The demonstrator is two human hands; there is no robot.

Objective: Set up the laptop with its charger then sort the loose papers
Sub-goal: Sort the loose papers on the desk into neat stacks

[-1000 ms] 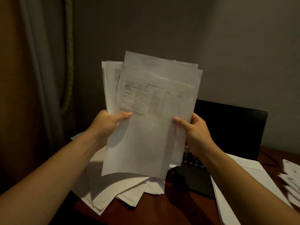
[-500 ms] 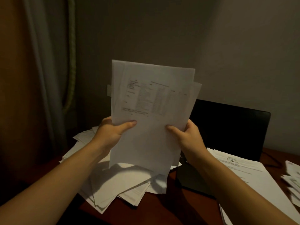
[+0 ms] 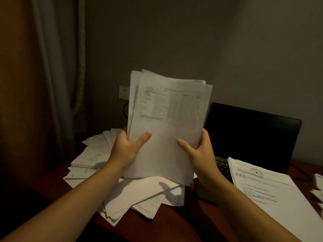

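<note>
**Both hands hold a sheaf of papers upright over the tabletop**

A dim grey wall [image 3: 192, 41] fills the background, with a curtain [image 3: 52, 67] hanging down the left side. Below them a reddish-brown tabletop [image 3: 157, 224] carries everything else.

The laptop [image 3: 251, 135] stands open at the right, its dark screen facing the camera; part of its keyboard shows just beside the right wrist. A stack of printed sheets [image 3: 272, 194] lies at the right, its near-left corner overlapping the laptop's base. A loose heap of papers [image 3: 139, 194] is spread at the left of the laptop, fanned out and uneven, some sheets jutting past the tabletop's near edge.

Above that heap, a held sheaf of papers [image 3: 167, 123] stands nearly upright, its front page showing faint printed text and a table; the sheets' top edges are not aligned. The left hand [image 3: 125, 149] has its grip closed on the sheaf's left edge, thumb across the front. The right hand [image 3: 201, 151] has its grip closed on the right edge, thumb likewise on the front page.

A white wall socket [image 3: 123, 92] sits behind the sheaf's left edge, a dark cable [image 3: 125, 109] looping below it.
</note>
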